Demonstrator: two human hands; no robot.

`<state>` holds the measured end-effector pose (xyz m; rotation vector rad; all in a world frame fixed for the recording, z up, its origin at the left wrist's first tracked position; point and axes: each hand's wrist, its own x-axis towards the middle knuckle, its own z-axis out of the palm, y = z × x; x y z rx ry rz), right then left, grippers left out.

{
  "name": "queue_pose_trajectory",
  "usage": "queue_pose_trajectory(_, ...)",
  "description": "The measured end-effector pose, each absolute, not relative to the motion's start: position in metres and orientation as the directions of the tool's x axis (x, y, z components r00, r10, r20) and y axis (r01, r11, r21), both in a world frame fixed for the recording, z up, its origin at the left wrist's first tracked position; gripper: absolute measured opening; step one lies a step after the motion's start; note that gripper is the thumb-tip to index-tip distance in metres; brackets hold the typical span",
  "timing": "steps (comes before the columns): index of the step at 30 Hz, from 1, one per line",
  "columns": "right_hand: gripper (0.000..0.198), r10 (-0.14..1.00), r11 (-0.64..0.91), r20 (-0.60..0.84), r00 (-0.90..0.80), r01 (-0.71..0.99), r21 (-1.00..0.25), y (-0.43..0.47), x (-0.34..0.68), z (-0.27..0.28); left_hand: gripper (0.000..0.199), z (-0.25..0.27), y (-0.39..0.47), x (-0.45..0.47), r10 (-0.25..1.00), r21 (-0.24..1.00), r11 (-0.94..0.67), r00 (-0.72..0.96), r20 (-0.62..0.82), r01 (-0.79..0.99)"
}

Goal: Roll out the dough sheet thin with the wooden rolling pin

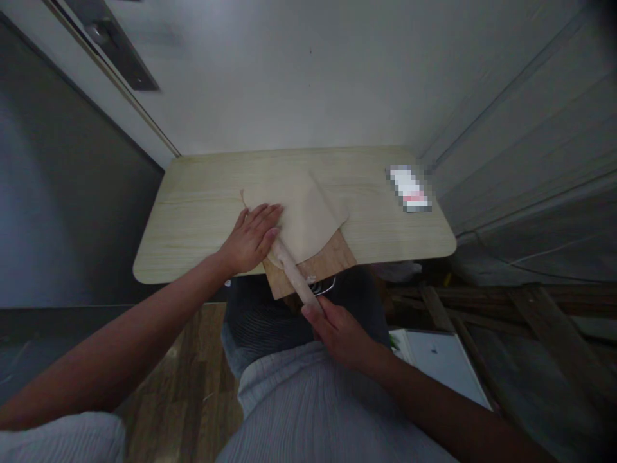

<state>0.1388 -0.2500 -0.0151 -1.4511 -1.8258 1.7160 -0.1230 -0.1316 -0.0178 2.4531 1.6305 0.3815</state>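
Observation:
A thin pale sheet of dough (306,209) is spread over the table, its near edge lying across a brown wooden board (337,254). Along the left side of the dough runs a floured rolling pin (295,273), slanting down toward my body. My right hand (340,331) is closed round the near end of this pin. My left hand (253,238) lies palm down with fingers stretched out, on the dough's left edge by the far end of the pin. Its palm and thumb cover that end, so the contact there is partly hidden.
The narrow light-wood table (193,212) stands against a white door with a metal handle (103,32). A pixelated phone-like object (409,188) lies at the table's right. A metal ring (325,287) shows below the board. At lower right are a white box (443,360) and wooden beams (554,321).

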Motion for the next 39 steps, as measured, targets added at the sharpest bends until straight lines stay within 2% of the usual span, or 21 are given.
queue_pose_trajectory(4,0.053,0.699,-0.429,-0.480,-0.531,0.225,-0.875,-0.253,0.131,-0.029,0.059,-0.018,-0.137,-0.130,0.928,0.311,-0.371,0.361,0.092,0.875)
queue_pose_trajectory(7,0.051,0.660,-0.528,-0.493,-0.567,0.118,-0.841,-0.254,0.123,-0.032,0.059,-0.020,-0.143,-0.137,0.930,0.324,-0.365,0.359,0.081,0.873)
queue_pose_trajectory(10,0.046,0.652,-0.539,-0.492,-0.578,0.103,-0.836,-0.257,0.115,-0.029,0.058,-0.020,-0.151,-0.145,0.932,0.329,-0.358,0.357,0.066,0.874)
queue_pose_trajectory(15,0.040,0.625,-0.526,-0.525,-0.578,0.185,-0.830,-0.265,0.099,-0.025,0.056,-0.018,-0.165,-0.157,0.937,0.313,-0.346,0.343,0.066,0.884)
queue_pose_trajectory(18,0.039,0.631,-0.486,-0.505,-0.588,0.208,-0.849,-0.267,0.097,-0.020,0.050,-0.010,-0.167,-0.155,0.931,0.281,-0.363,0.338,0.134,0.889)
queue_pose_trajectory(21,0.040,0.634,-0.404,-0.472,-0.613,0.258,-0.878,-0.254,0.115,-0.011,0.038,0.002,-0.158,-0.144,0.909,0.279,-0.393,0.325,0.261,0.876)
queue_pose_trajectory(23,0.040,0.698,-0.278,-0.441,-0.564,0.355,-0.893,-0.235,0.138,-0.003,0.031,0.009,-0.144,-0.131,0.886,0.288,-0.415,0.312,0.342,0.863)
queue_pose_trajectory(26,0.034,0.819,-0.082,-0.367,-0.442,0.543,-0.836,-0.197,0.179,0.005,0.024,0.015,-0.113,-0.106,0.864,0.291,-0.425,0.288,0.413,0.857)
queue_pose_trajectory(30,0.031,0.885,0.119,-0.261,-0.385,0.730,-0.672,-0.158,0.221,0.010,0.022,0.014,-0.068,-0.066,0.887,0.296,-0.395,0.278,0.369,0.870)
queue_pose_trajectory(35,0.033,0.913,0.150,-0.240,-0.331,0.817,-0.556,-0.150,0.236,0.006,0.036,0.005,-0.031,-0.019,0.934,0.322,-0.335,0.266,0.240,0.885)
queue_pose_trajectory(39,0.038,0.938,0.138,-0.209,-0.276,0.850,-0.508,-0.152,0.237,0.000,0.047,-0.004,-0.028,-0.008,0.933,0.277,-0.348,0.303,0.194,0.896)
